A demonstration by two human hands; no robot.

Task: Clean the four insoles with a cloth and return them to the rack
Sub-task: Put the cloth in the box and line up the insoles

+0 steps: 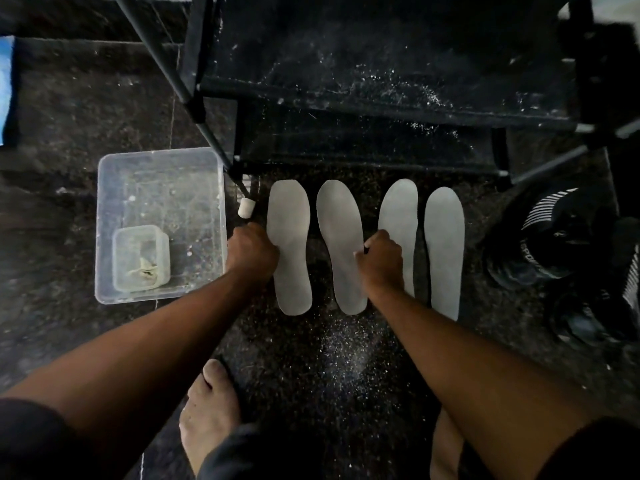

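Several grey insoles lie side by side on the dark floor in front of the black rack [381, 98]. My left hand [251, 249] is curled at the left edge of the leftmost insole [291, 220] and grips it. My right hand [381, 259] is curled over the gap between the second insole [337, 216] and the third insole [398, 209], with its thumb on the second one's right edge. The rightmost insole [445, 244] lies untouched. A crumpled cloth [145, 270] sits in a small clear container [138, 237].
A large clear plastic tub [104, 202] stands on the floor at the left and holds the small container. The rack's white-capped leg [246, 207] is beside the leftmost insole. Black shoes [554, 244] lie at the right. My bare foot [207, 410] is below, near white dust.
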